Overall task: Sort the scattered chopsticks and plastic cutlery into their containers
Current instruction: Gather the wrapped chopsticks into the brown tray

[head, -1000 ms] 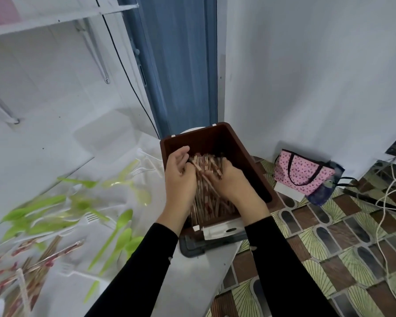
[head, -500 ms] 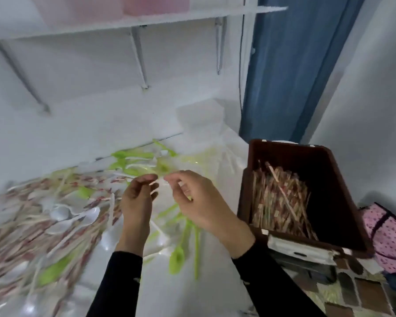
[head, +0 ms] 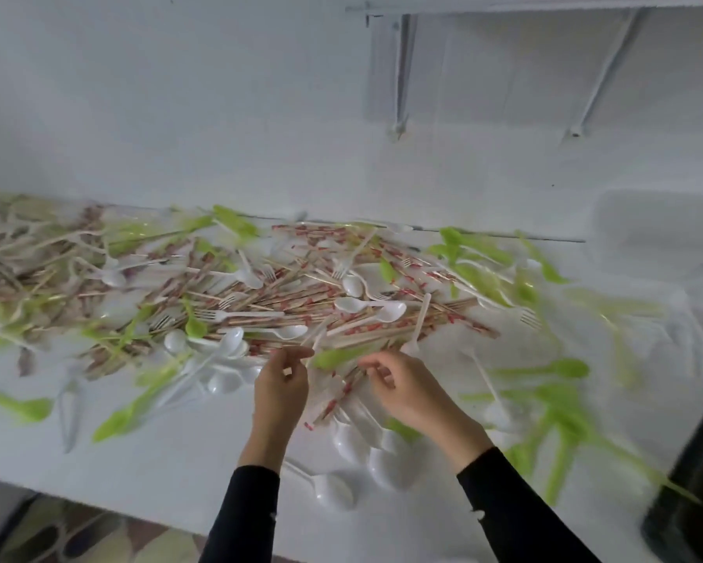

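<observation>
A wide heap of paper-wrapped chopsticks [head: 284,302] covers the white table [head: 171,449], mixed with white plastic spoons [head: 382,308], white forks [head: 236,314] and green cutlery [head: 561,408]. My left hand [head: 280,388] hovers at the heap's near edge, thumb and fingers loosely curled with a gap between them, holding nothing that I can see. My right hand [head: 410,394] is beside it over wrapped chopsticks, fingers loosely curled, also empty. The dark brown chopstick box [head: 694,493] shows only as a blurred edge at the far right.
The white wall rises just behind the heap, with shelf brackets [head: 398,75] above. A translucent plastic container [head: 658,233] sits at the back right. The table's front edge runs along the bottom, with patterned floor tiles [head: 57,534] below it.
My hands left the brown box, where they were among the chopsticks, and swung left to the scattered heap. The view turned from the box to the table.
</observation>
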Available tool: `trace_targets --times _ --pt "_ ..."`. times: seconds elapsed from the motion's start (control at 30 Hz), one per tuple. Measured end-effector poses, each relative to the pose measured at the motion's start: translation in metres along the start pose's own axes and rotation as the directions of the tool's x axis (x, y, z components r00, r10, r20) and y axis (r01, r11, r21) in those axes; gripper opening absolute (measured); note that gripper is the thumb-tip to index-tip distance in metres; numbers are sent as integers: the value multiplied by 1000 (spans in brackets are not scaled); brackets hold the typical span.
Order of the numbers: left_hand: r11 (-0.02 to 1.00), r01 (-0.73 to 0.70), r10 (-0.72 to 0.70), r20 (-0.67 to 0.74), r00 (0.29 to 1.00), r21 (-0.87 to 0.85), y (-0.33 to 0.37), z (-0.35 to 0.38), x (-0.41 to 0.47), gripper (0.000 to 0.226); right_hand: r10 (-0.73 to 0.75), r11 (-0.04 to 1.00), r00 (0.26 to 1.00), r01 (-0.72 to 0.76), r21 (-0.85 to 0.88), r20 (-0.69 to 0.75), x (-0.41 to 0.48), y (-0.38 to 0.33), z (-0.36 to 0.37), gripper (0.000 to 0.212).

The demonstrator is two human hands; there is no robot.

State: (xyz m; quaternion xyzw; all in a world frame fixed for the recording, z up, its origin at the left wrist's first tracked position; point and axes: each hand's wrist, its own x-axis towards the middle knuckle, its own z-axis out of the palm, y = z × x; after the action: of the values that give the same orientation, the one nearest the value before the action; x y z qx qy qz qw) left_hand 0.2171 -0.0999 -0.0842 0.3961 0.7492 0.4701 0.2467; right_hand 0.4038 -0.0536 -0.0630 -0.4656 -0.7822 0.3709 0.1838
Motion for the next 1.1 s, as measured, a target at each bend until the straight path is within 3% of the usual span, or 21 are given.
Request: trace_targets --times 0.1,0.23,0.33,0.57,0.67,0.73,0.8,0.9,1.1 --pt "1000 12 -11 -15 1000 21 -14 -30 1 31 1 992 1000 -2 -129 -7 16 -1 17 32" --pt "999 -6 5 19 1000 35 -25 -51 6 33 -66 946 992 96 -309 106 27 0 28 53" --pt "996 -79 76 75 994 37 -28 -52 12 33 -95 918 985 143 -369 145 25 10 40 43" --pt "970 -245 233 292 928 4 -14 -22 29 32 -220 862 952 88 -499 -213 22 32 58 29" --pt "955 -297 275 373 886 0 -6 -4 35 35 -275 845 928 108 -524 -251 17 40 53 10" --pt "948 -317 292 421 859 -12 0 8 38 31 -312 827 918 136 -545 -244 10 45 47 15" --pt "933 -361 329 449 831 -15 9 20 44 29 -343 823 913 180 -539 -220 3 48 42 22" --pt "890 -455 389 504 771 9 25 41 54 20 -334 862 920 209 -462 -206 -5 53 30 13" --pt "835 -535 346 633 692 129 32 86 70 19 -207 957 901 104 -271 -381 -14 54 -5 23"
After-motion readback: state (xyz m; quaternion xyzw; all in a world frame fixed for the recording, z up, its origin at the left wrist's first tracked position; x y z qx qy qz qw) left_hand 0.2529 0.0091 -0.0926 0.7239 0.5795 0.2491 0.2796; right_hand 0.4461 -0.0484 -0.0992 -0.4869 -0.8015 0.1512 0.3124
